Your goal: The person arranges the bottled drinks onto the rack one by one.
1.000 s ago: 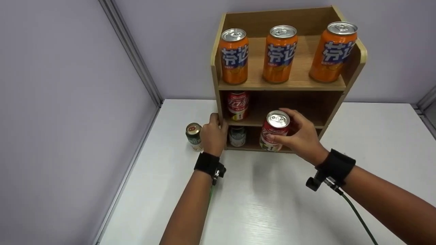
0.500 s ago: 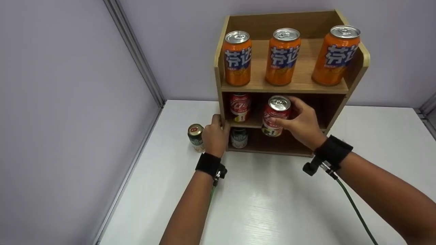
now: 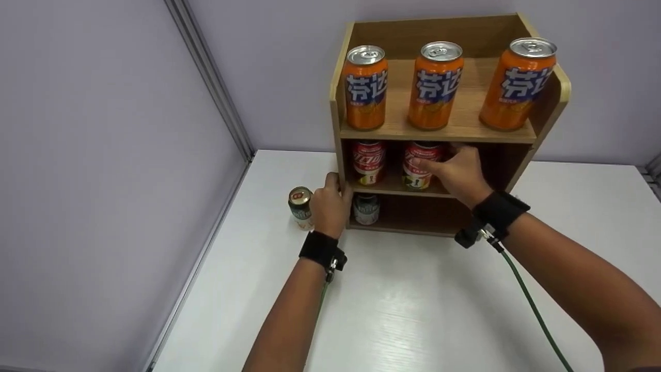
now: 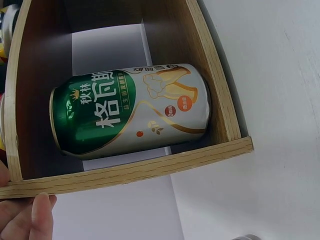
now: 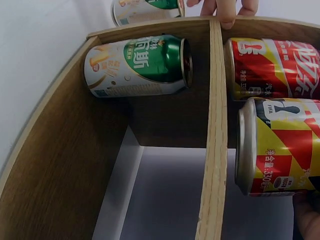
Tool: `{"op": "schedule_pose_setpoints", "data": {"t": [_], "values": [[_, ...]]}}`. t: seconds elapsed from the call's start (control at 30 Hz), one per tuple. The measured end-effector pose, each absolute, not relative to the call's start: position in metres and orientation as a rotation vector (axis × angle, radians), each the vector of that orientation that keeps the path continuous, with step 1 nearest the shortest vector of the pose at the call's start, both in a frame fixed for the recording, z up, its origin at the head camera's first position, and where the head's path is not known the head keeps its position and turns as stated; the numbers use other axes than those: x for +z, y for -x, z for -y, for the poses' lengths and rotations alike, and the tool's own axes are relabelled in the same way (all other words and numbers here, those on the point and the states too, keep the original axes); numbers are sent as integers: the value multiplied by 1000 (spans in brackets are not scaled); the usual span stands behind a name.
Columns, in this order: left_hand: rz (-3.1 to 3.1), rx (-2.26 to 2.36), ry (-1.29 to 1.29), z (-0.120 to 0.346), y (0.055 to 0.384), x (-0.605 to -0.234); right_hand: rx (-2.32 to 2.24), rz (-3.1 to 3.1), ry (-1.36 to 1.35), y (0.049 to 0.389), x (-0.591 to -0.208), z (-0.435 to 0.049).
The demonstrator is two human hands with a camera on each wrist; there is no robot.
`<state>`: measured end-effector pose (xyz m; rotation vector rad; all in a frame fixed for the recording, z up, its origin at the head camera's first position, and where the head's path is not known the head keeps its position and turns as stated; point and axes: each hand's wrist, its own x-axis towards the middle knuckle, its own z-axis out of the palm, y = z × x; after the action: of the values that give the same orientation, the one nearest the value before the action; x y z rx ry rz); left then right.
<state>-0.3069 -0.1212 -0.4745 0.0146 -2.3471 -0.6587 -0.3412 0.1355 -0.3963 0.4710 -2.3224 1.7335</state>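
My right hand (image 3: pixel 462 175) grips a red cola can (image 3: pixel 417 180) from its right side, thumb across the front. That can stands upright in the middle compartment of a small wooden shelf (image 3: pixel 439 135), its base close over the board in the right wrist view. Left of it in the same compartment is another red cola can (image 3: pixel 368 164). My left hand (image 3: pixel 329 209) pinches the shelf's left side panel (image 4: pixel 120 175), thumb at the front edge and fingers outside. A green-and-white drink can (image 4: pixel 135 112) stands at the left of the bottom compartment.
Several orange soda cans stand on the top board: a left one (image 3: pixel 366 90), a middle one (image 3: pixel 436 88) and a right one (image 3: pixel 518 85). Another green-and-white can (image 3: pixel 301 209) is on the white table (image 3: pixel 392 299), just left of my left hand. Pale walls (image 3: pixel 103 155) enclose the table.
My right hand has raised the red cola can from in front of the bottom compartment and moved it back into the middle one. My left hand has kept hold of the side panel.
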Motion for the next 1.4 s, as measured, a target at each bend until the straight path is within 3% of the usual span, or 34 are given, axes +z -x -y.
{"op": "schedule_pose_setpoints", "data": {"t": [1.4], "values": [[2354, -654, -5, 121, 305, -473, 1723, 2408, -441, 356, -401, -139]]}}
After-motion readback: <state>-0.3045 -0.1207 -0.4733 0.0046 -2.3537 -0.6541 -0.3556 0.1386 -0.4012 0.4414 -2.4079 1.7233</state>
